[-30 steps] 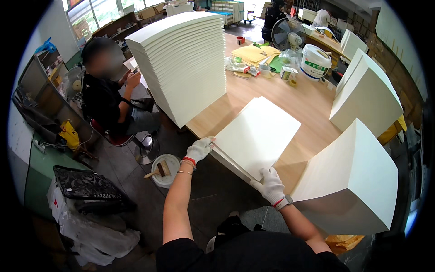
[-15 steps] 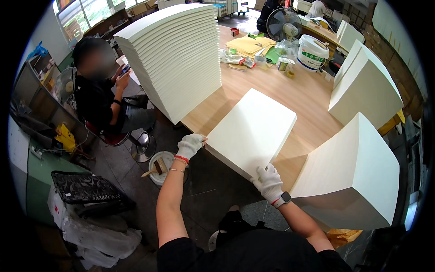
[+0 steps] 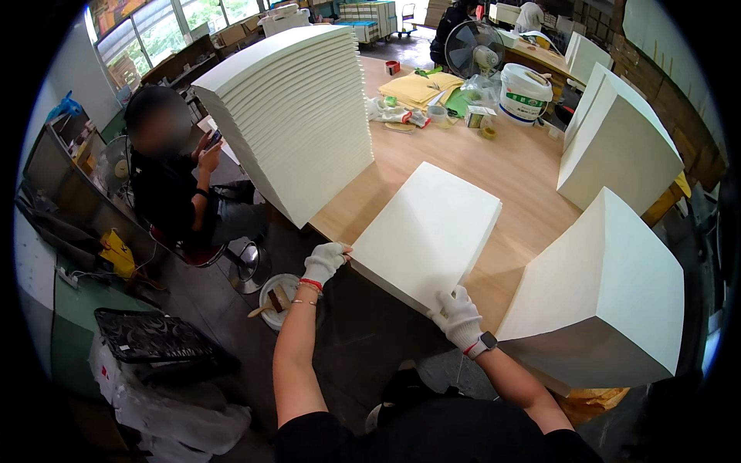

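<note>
A low stack of white paper sheets [image 3: 428, 231] lies on the wooden table at its near edge. My left hand [image 3: 326, 263], in a white knit glove with a red cuff, grips the stack's left corner, fingertips at the edge. At the near right corner, my gloved right hand [image 3: 458, 315] holds the edge with bent fingers; its palm side is hidden. A tall stack of white sheets in rippled layers [image 3: 297, 123] rises to the left. Another tall, curved white paper stack [image 3: 563, 285] stands just right of my right hand.
Farther right is one more tall paper stack [image 3: 614, 143]. A white bucket [image 3: 525, 94], yellow sheets [image 3: 421, 89] and a fan [image 3: 474, 51] are at the back. A seated person [image 3: 174, 170] is left. On the floor, a brush lies across a tub [image 3: 272, 318].
The view has tilted a little, so the table and stacks sit slightly differently in it. Both hands stay on the same corners of the low paper stack.
</note>
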`<state>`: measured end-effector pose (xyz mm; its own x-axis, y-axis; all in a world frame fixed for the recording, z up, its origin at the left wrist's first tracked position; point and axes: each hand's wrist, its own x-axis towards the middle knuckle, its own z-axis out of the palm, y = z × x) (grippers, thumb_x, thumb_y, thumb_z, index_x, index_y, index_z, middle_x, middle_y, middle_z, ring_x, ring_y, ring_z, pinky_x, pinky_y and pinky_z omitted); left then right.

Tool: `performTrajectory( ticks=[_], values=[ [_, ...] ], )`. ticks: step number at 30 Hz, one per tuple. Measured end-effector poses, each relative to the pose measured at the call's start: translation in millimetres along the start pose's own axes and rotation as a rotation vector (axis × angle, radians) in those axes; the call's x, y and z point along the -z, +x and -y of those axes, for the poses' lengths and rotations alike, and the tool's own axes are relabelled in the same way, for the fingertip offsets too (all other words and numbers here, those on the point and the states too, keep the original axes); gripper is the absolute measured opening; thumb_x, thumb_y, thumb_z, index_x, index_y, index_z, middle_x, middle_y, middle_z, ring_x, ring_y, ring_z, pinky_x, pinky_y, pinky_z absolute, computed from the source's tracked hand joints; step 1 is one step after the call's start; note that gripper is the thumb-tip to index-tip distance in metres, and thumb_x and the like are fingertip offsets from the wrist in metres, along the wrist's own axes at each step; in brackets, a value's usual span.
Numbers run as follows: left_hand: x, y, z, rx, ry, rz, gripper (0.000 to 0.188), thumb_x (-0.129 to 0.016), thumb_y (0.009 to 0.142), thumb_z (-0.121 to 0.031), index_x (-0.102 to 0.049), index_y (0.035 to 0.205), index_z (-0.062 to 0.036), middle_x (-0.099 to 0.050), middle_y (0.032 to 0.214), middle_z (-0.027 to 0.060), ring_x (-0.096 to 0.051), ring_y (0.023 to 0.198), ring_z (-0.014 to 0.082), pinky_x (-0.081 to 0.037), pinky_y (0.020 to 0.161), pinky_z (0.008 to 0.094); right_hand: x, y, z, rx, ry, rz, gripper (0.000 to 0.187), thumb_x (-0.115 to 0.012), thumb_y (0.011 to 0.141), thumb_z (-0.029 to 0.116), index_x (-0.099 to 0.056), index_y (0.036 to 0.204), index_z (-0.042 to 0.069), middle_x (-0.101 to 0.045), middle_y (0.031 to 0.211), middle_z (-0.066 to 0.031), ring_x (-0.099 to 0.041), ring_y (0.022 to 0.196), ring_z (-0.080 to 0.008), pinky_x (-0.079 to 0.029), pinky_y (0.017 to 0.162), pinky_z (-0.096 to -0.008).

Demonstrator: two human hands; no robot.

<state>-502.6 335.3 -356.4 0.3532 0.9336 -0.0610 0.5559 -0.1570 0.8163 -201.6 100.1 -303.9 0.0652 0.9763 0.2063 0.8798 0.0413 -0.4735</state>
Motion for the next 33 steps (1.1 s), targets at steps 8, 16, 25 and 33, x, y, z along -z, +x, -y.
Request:
performTrajectory(
  ticks=[8, 16, 25, 33],
  values=[
    [5, 0, -2, -0.153, 0.335, -0.026, 0.026, -0.073, 0.084, -0.015, -0.073, 0.108, -0.0061, -0.074, 0.100, 0.0138, -0.071, 0.091, 0.0283, -0.055, 0.084, 0.0360, 7, -5, -1, -0.016, 0.019, 0.073, 0.047, -0.075, 0.081, 0.035, -0.059, 0.119, 0.012, -0.054, 0.112, -0.0191, -0.059, 0.100, -0.0401, -0.051, 0.080, -0.0482],
    [20, 7, -124, -0.338, 0.397, -0.273, 0.033, -0.072, 0.084, -0.014, -0.066, 0.114, -0.0028, -0.068, 0.115, 0.0163, -0.065, 0.107, 0.0340, -0.052, 0.092, 0.0401, 180, -90, -1, -0.094, 0.647, 0.386, 0.042, -0.067, 0.093, 0.033, -0.064, 0.118, -0.001, -0.070, 0.110, -0.0174, -0.066, 0.103, -0.0266, -0.052, 0.089, -0.0362],
    [-90, -83, -465, -1.495, 0.079, 0.153, 0.032, -0.077, 0.074, 0.003, -0.067, 0.103, -0.0044, -0.071, 0.110, 0.0120, -0.069, 0.100, 0.0297, -0.056, 0.084, 0.0378, 376, -230, -95, -0.175, -0.182, -1.272, 0.020, -0.061, 0.094, 0.013, -0.065, 0.109, 0.000, -0.067, 0.084, -0.0079, -0.063, 0.078, -0.0209, -0.051, 0.072, -0.0342],
    [-234, -169, -605, -1.682, 0.421, 0.638, 0.018, -0.068, 0.085, -0.019, -0.066, 0.100, -0.0089, -0.070, 0.105, 0.0057, -0.067, 0.095, 0.0306, -0.055, 0.078, 0.0413, 394, -269, -112, -0.557, -0.313, -0.980, 0.023, -0.063, 0.095, 0.021, -0.061, 0.081, 0.003, -0.057, 0.072, -0.0115, -0.058, 0.070, -0.0278, -0.046, 0.065, -0.0399]
  ],
)
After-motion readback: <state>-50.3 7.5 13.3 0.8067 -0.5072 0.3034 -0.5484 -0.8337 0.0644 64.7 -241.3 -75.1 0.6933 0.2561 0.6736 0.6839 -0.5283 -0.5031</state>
